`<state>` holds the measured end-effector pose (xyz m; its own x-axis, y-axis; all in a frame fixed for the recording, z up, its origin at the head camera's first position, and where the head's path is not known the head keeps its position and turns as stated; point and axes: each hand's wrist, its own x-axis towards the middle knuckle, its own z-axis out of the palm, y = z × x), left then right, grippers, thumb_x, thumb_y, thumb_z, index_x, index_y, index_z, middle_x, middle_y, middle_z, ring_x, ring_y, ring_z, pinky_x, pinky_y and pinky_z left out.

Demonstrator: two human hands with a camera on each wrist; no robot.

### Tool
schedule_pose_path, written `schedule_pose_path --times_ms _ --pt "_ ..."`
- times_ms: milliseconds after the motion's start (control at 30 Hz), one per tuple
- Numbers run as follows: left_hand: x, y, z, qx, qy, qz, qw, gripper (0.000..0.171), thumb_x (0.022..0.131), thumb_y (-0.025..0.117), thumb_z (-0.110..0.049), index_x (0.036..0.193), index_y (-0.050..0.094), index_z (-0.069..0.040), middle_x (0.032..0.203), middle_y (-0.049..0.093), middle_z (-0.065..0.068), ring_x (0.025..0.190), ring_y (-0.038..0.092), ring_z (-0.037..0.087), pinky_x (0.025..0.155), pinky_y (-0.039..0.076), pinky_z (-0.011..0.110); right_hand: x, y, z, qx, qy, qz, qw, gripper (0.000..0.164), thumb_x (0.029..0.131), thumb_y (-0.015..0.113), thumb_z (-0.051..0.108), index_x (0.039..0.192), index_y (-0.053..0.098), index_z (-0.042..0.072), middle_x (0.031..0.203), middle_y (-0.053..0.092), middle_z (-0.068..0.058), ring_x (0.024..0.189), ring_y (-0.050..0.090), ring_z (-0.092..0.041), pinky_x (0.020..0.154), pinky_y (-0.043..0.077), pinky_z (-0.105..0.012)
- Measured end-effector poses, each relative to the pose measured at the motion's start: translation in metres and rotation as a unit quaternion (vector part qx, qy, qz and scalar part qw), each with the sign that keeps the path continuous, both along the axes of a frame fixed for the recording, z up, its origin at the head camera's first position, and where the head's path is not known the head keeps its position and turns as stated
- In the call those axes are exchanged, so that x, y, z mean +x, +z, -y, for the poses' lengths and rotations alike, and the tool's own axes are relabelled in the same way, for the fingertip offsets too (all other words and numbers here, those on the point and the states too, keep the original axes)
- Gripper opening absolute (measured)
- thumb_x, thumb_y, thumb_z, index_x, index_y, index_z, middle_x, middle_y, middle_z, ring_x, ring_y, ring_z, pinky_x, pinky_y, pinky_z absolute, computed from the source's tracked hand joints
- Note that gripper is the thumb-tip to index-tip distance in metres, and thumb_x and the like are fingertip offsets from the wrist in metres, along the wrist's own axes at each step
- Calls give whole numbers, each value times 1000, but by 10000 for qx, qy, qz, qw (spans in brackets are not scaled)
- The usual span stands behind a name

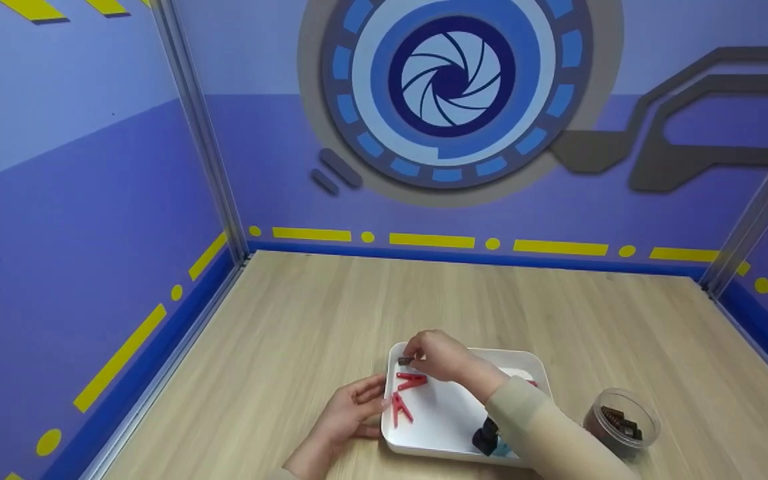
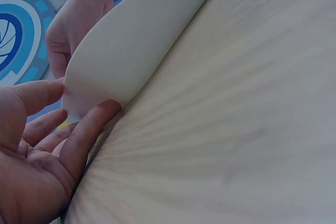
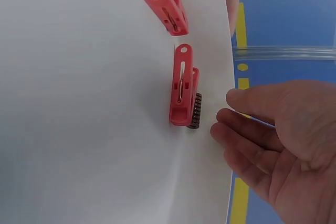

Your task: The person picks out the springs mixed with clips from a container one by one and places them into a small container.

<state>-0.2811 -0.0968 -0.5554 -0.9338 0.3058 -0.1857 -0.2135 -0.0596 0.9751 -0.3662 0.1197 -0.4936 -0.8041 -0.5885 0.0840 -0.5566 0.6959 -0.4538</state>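
My left hand (image 1: 347, 417) rests at the left side of a white tray (image 1: 437, 456), its fingers touching the outer wall and rim in the left wrist view. Over the tray's far left corner is my right hand (image 1: 444, 355); in the right wrist view its fingers are loosely bent with nothing between them. Close to those fingertips lies a small dark brown ribbed piece (image 3: 196, 113), partly hidden behind a red clothespin (image 3: 181, 90). A second red clothespin (image 3: 169, 11) lies beside the first, along the tray's left side.
Black objects (image 1: 485, 438) and something light blue (image 1: 503, 448) sit at the tray's near right, partly covered by my right forearm. A clear round tub (image 1: 651, 427) with several dark brown ribbed pieces stands right of the tray. Printed panels (image 1: 277, 167) border the wooden table (image 1: 277, 333).
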Motion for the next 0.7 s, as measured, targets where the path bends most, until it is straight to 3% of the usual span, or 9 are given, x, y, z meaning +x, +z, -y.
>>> schedule_pose_path --times_ms 167,400,700 --pt "0 -1 0 8 -31 -80 10000 62 97 71 -17 153 47 -4 154 51 22 114 70 24 69 65 40 0 -2 7 343 118 -395 9986 13 90 73 0 102 80 3 98 79 -9 85 68 -17 81 61 -37" --pt "0 -3 0 159 -81 -145 9997 61 97 71 -17 153 48 -4 154 52 22 113 70 23 68 65 39 -1 -10 12 906 510 -1094 9885 7 92 76 9 86 78 7 75 73 -3 65 47 -7 60 50 -27" --pt "1 0 0 105 -60 -105 9999 62 97 71 -15 153 48 -5 155 51 21 114 70 24 68 65 39 -1 -17 11 1272 533 -1596 9775 12 86 74 -1 78 74 9 73 70 0 64 48 -8 58 49 -27"
